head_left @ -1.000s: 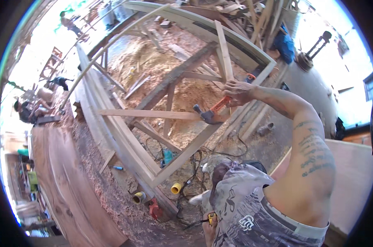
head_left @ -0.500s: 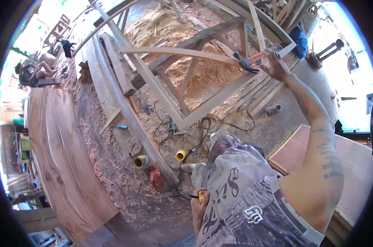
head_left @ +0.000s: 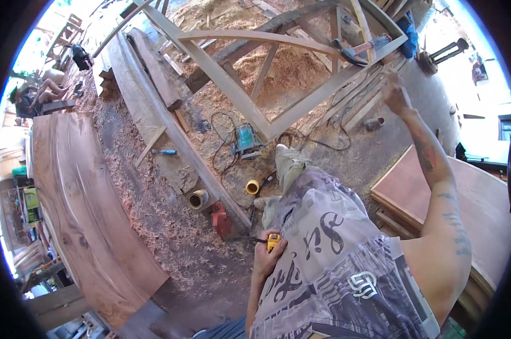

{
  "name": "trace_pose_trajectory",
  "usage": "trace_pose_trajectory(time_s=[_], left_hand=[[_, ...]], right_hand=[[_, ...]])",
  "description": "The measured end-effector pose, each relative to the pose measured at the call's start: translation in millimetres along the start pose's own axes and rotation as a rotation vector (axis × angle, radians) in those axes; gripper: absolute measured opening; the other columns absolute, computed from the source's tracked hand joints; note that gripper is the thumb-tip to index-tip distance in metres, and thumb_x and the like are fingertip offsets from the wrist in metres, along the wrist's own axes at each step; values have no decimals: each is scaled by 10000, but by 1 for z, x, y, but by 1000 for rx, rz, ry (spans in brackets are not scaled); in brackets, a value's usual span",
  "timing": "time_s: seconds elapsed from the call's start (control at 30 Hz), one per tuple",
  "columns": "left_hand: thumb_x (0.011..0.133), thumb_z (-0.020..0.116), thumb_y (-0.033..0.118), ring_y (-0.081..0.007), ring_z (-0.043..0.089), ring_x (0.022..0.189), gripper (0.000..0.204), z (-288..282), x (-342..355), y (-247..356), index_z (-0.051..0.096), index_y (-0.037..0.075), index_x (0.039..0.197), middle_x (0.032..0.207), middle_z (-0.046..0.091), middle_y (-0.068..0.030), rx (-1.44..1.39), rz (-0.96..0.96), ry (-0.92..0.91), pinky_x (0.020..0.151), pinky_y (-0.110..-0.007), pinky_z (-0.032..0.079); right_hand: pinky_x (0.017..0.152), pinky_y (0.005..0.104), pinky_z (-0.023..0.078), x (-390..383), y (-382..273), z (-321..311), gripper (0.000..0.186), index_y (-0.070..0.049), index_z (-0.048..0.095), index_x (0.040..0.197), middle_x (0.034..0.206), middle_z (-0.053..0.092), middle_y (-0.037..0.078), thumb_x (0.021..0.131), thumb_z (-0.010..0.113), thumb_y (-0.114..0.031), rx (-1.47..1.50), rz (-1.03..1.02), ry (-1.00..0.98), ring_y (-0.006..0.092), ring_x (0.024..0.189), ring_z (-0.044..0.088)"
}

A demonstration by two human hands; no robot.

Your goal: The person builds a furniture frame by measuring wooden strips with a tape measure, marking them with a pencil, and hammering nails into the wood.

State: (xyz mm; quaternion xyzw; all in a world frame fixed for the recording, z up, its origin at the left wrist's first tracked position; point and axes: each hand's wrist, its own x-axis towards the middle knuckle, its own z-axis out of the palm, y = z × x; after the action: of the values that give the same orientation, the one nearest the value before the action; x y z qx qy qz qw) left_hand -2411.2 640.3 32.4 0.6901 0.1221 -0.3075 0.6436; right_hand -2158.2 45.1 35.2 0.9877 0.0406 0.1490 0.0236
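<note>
My left hand [head_left: 268,257] is closed around a yellow tape measure [head_left: 273,242] in front of my shirt. Slightly blurred, my right hand [head_left: 395,95] is held out beyond the frame's right side with its fingers loose and nothing visible in them. A claw hammer [head_left: 350,54] with a reddish handle rests on the wooden frame [head_left: 309,110], near its right corner, apart from my right hand. One curved wooden rail [head_left: 255,36] spans the frame, its right end by the hammer head.
A teal power tool [head_left: 247,140] with cords lies below the frame corner. Nearby are a yellow ring [head_left: 252,187], a pipe piece [head_left: 198,199] and a red tool [head_left: 221,220]. A wide wood slab [head_left: 80,214] stands left; stacked panels [head_left: 419,181] sit right. Another person [head_left: 35,99] sits far left.
My right hand has come away from the hammer, which stays lying on the frame. My view has shifted, and more of the teal power tool shows. The tape measure remains in my left hand.
</note>
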Motion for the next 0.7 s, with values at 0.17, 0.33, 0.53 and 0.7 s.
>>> trace_pose_trajectory(time_s=[0.17, 0.33, 0.53, 0.7], left_hand=[[887, 741, 257, -102, 528, 753, 324, -10, 39, 56, 595, 40, 1079, 841, 585, -17, 116, -38, 22, 693, -271, 461], [878, 743, 242, -110, 531, 757, 315, -10, 67, 78, 603, 27, 1059, 833, 583, -30, 139, -116, 27, 695, -276, 463], [869, 752, 209, -80, 523, 751, 293, 1, 81, 99, 612, 38, 1061, 862, 586, -4, 82, -174, 68, 671, -241, 451], [877, 746, 204, -79, 528, 774, 299, -14, 98, 111, 608, 43, 1088, 886, 592, -4, 193, -84, 41, 682, -239, 450]], right_hand=[[1114, 471, 350, 2, -8, 40, 434, -41, 473, 1321, 1344, 474, 224, 900, 577, -56, 140, 125, 19, 416, 1294, 439], [1071, 475, 397, -17, -45, 68, 417, -60, 484, 1317, 1367, 469, 209, 916, 598, -52, 353, 116, 35, 411, 1285, 459], [1051, 464, 422, -30, -47, 67, 416, -71, 494, 1313, 1372, 488, 195, 918, 623, -53, 382, 212, 23, 415, 1272, 481], [1012, 462, 455, -60, -61, 73, 422, -50, 490, 1305, 1351, 494, 215, 908, 630, -25, 392, 296, 0, 422, 1232, 515]])
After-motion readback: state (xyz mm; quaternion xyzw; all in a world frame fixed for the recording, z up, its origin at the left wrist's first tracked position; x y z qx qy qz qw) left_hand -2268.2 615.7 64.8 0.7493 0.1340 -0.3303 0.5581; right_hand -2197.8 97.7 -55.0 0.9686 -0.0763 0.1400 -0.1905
